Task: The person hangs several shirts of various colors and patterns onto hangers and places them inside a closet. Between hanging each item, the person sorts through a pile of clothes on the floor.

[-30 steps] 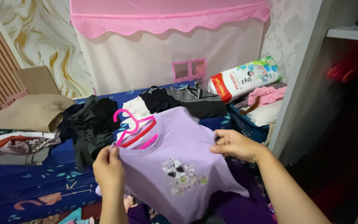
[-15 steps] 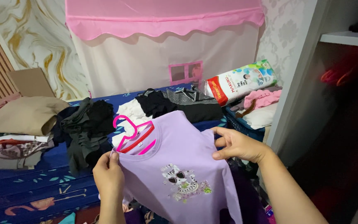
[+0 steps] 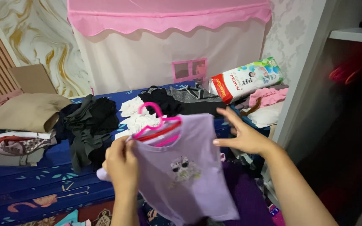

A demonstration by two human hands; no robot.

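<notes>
Left hand point(image 3: 122, 161) fisted, right hand point(image 3: 244, 136) splayed

I see my left hand point(image 3: 122, 163) and right hand point(image 3: 244, 136) bare, no rings, no watch, both forearms uncovered with no sleeves showing.

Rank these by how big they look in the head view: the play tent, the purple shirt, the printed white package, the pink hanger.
1. Play tent, the largest by far, though cut off at the top.
2. Purple shirt, held close to the camera, so it looks bigger than it is.
3. Printed white package.
4. Pink hanger, only partly showing above the collar.
</notes>
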